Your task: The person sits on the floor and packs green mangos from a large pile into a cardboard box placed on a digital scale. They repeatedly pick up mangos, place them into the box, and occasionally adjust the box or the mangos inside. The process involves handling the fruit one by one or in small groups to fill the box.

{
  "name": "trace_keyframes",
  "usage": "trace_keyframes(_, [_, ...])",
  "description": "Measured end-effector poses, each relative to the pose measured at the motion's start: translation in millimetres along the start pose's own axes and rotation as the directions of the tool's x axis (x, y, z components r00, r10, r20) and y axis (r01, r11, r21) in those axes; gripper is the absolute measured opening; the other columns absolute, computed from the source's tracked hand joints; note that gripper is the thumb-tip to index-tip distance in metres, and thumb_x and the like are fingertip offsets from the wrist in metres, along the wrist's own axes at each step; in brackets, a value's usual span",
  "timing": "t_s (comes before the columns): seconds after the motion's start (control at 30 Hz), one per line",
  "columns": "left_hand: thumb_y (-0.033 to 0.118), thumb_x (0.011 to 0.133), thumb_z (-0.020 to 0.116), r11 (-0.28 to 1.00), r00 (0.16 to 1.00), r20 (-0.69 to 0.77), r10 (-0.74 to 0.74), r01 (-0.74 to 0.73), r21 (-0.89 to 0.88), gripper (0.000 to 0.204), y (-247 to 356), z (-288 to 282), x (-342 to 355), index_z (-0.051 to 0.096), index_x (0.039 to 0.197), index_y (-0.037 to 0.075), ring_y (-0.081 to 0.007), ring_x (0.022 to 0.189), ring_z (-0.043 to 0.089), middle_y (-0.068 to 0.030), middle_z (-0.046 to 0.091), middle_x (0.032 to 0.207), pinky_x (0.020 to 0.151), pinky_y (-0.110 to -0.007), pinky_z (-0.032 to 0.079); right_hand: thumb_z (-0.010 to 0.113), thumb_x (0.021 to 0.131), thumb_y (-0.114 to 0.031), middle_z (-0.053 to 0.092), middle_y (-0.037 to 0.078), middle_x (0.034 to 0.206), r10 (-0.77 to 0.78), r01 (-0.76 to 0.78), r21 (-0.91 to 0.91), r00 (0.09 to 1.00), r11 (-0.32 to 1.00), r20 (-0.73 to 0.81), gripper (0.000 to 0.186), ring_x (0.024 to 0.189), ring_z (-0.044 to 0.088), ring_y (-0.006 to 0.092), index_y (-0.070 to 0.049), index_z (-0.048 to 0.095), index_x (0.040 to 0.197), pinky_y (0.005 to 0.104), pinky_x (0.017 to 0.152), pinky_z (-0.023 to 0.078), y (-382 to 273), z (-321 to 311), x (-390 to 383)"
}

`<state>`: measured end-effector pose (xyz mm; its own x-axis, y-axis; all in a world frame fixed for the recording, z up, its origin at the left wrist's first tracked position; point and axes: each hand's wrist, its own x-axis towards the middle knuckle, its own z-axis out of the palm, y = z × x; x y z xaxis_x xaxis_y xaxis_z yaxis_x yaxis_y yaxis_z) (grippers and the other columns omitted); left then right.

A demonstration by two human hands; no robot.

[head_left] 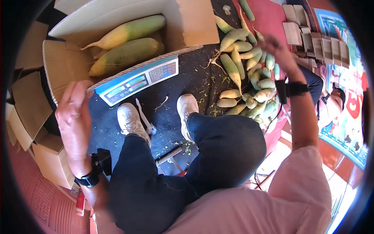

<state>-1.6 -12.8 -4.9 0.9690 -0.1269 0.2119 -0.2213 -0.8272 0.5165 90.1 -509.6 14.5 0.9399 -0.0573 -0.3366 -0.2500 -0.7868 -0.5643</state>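
Observation:
My left hand (pixel 74 111) grips the front left corner of an open cardboard box (pixel 194 29), its fingers at the edge. Two long green-and-pale radishes (pixel 127 58) lie inside, with part of another behind them. The box sits above a blue-edged scale with a keypad panel (pixel 137 80). My right hand (pixel 276 50) is raised at the upper right edge of a heap of radishes (pixel 231 68), fingers apart and slightly curled, with nothing visible in them.
Empty cartons (pixel 30 107) line the left, and small boxes (pixel 313 41) the upper right. Another person (pixel 331 103) is at the right, beside a printed banner (pixel 354 113). My feet rest on the dark mat (pixel 101 132), near a metal tool (pixel 169 156) and leaf scraps.

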Motion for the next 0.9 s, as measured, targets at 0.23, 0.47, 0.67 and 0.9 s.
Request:
trace_keyframes(0.23, [-0.007,0.078,0.063,0.999,0.999,0.044,0.009,-0.011,0.03,0.026,-1,-10,4,0.062,0.101,0.003,-0.0295,0.088,0.062,-0.0132,0.063,0.094,0.078,-0.034,0.048,0.072,0.075,-0.031,0.058,0.011,0.106,0.624,-0.642,0.09,0.688,0.762,-0.371,0.059,0.093,0.058,0.0265,-0.005,0.05,0.123,0.0336,0.081,0.049,307,30,-113])
trace_keyframes(0.47, [-0.001,0.077,0.069,0.972,0.998,-0.057,-0.001,0.014,0.234,0.032,16,-50,-4,0.064,0.107,0.006,-0.0258,0.111,0.058,-0.0094,0.064,0.111,0.095,-0.035,0.044,0.072,0.076,-0.042,0.058,0.007,0.104,0.816,-0.581,0.664,0.573,0.471,-0.077,0.057,0.088,0.056,0.0227,-0.009,0.054,0.119,0.0355,0.066,0.053,368,82,-114])
trace_keyframes(0.67, [0.007,0.084,0.066,0.978,0.956,-0.264,-0.13,0.168,0.123,0.025,-5,-68,-29,0.065,0.109,0.008,-0.0212,0.108,0.06,-0.0064,0.066,0.111,0.092,-0.032,0.046,0.063,0.082,-0.033,0.059,0.014,0.102,0.876,-0.467,0.882,0.449,0.06,0.178,0.046,0.089,0.059,0.0294,-0.001,0.052,0.114,0.0387,0.074,0.052,413,56,-102])
trace_keyframes(0.9, [0.008,0.08,0.069,0.996,0.941,-0.337,-0.012,0.041,0.077,0.026,-11,-60,-30,0.065,0.105,0.009,-0.0231,0.09,0.064,-0.0083,0.067,0.099,0.082,-0.031,0.048,0.057,0.087,-0.008,0.056,0.015,0.099,0.775,-0.044,0.946,0.562,-0.321,0.289,0.022,0.09,0.056,0.0284,0.001,0.05,0.106,0.04,0.077,0.053,338,1,-147])
